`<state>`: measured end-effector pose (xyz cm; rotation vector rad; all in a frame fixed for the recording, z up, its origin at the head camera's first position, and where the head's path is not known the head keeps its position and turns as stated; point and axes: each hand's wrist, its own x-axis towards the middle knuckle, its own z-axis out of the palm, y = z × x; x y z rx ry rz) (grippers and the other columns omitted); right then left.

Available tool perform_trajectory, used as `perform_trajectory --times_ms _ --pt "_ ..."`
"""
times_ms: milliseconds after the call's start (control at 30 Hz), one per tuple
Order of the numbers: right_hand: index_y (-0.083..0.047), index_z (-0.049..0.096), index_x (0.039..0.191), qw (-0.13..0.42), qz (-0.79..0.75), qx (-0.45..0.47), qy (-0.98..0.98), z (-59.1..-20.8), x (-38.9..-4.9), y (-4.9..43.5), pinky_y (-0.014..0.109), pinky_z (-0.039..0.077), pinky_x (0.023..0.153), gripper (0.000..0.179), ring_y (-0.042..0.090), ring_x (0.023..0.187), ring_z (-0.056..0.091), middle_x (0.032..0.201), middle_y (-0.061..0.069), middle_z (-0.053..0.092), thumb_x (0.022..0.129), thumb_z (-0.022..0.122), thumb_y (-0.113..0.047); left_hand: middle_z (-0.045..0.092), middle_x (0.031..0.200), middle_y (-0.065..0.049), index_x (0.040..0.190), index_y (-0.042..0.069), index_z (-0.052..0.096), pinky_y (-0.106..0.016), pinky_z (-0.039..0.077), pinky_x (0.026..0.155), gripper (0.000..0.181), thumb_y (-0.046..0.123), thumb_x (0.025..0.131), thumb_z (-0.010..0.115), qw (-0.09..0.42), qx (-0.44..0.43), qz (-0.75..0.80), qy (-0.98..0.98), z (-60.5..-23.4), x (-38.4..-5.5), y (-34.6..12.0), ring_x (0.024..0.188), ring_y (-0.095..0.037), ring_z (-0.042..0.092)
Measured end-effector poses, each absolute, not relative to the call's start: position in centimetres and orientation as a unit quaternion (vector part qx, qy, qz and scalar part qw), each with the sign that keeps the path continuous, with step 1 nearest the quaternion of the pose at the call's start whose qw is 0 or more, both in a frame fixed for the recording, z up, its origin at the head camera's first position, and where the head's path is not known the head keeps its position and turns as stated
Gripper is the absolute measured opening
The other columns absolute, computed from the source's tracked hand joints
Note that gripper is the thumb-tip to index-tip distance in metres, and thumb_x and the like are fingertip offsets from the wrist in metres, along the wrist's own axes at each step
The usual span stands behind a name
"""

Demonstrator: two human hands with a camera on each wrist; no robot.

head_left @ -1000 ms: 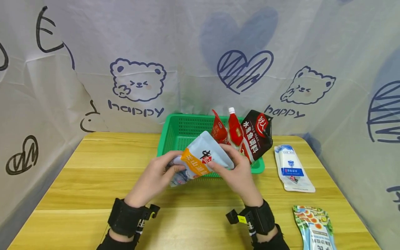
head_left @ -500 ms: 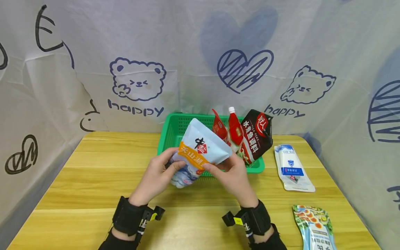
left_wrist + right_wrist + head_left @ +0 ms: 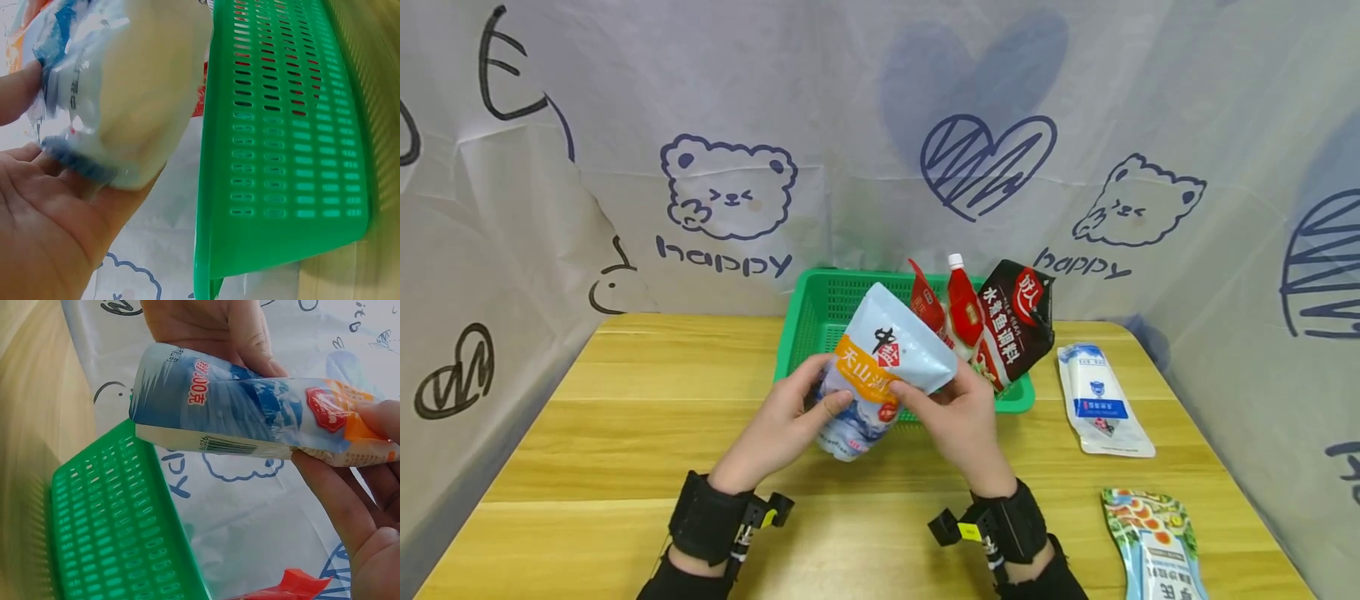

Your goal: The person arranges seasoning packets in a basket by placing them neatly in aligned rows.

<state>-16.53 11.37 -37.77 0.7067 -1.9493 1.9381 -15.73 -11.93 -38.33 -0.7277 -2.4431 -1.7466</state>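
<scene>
Both hands hold a bag of salt (image 3: pixel 880 367), light blue with an orange band and a blue mountain print, tilted in front of the green basket. My left hand (image 3: pixel 793 417) grips its lower left side, thumb on the front. On the right side, my right hand (image 3: pixel 955 421) pinches the bag with its thumb on the front and fingers behind. In the left wrist view the clear base of the salt bag (image 3: pixel 125 94) rests over the fingers. The right wrist view shows the bag's side (image 3: pixel 250 419) with a barcode, between both hands.
The green basket (image 3: pixel 808 321) stands at the table's back, holding a red packet (image 3: pixel 927 304), a white-capped red pouch (image 3: pixel 964 308) and a black seasoning packet (image 3: pixel 1018 321). To its right lie a white-and-blue packet (image 3: pixel 1101 400) and a colourful pouch (image 3: pixel 1157 542). A printed cloth (image 3: pixel 857 167) hangs behind.
The salt bag has turned more upright, its printed front now facing me more fully. Both hands have shifted slightly with it and keep hold. The basket and packets stay put.
</scene>
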Motion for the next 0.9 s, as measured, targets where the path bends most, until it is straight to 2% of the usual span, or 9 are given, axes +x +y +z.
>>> perform_trajectory --times_ms 200,367,600,733,900 --pt "0.01 0.063 0.13 0.182 0.663 0.257 -0.679 -36.8 -16.7 11.3 0.04 0.062 0.086 0.049 0.021 0.106 0.072 0.124 0.025 0.068 0.084 0.078 0.015 0.062 0.139 -0.013 0.15 0.006 0.047 -0.051 0.054 0.102 0.05 0.024 0.106 0.063 0.048 -0.226 -0.551 -0.802 -38.2 -15.8 -11.9 0.124 -0.029 0.062" --pt "0.01 0.064 0.126 0.227 0.637 0.266 -0.687 -35.7 -17.1 11.1 0.037 0.063 0.079 0.047 0.019 0.101 0.073 0.119 0.025 0.07 0.082 0.078 0.017 0.053 0.149 -0.015 0.154 0.007 0.043 -0.055 0.05 0.106 0.054 0.026 0.107 0.061 0.072 -0.227 -0.533 -0.812 -38.3 -15.9 -12.1 0.129 -0.034 0.058" --pt "0.007 0.066 0.105 0.298 0.592 0.266 -0.7 -34.7 -18.8 10.6 0.024 0.061 0.068 0.027 0.021 0.095 0.07 0.111 0.017 0.072 0.084 0.083 0.006 0.039 0.159 -0.01 0.158 0.011 0.037 -0.061 0.042 0.112 0.064 0.039 0.106 0.061 0.098 -0.2 -0.444 -0.868 -38.5 -16.0 -12.8 0.144 -0.035 0.044" --pt "0.005 0.066 0.098 0.339 0.55 0.272 -0.713 -34.8 -20.2 10.2 0.029 0.063 0.07 0.023 0.026 0.097 0.073 0.104 0.016 0.072 0.085 0.084 0.002 0.041 0.158 -0.014 0.154 0.005 0.043 -0.058 0.038 0.117 0.062 0.037 0.105 0.063 0.122 -0.196 -0.388 -0.892 -38.8 -16.3 -13.2 0.145 -0.035 0.042" --pt "0.001 0.064 0.093 0.385 0.47 0.249 -0.754 -35.4 -21.7 9.6 0.027 0.057 0.06 0.024 0.025 0.074 0.066 0.088 0.014 0.067 0.085 0.086 -0.005 0.049 0.151 -0.017 0.146 0.001 0.053 -0.055 0.041 0.116 0.055 0.031 0.103 0.068 0.135 -0.2 -0.34 -0.909 -39.2 -16.7 -13.4 0.14 -0.035 0.047"
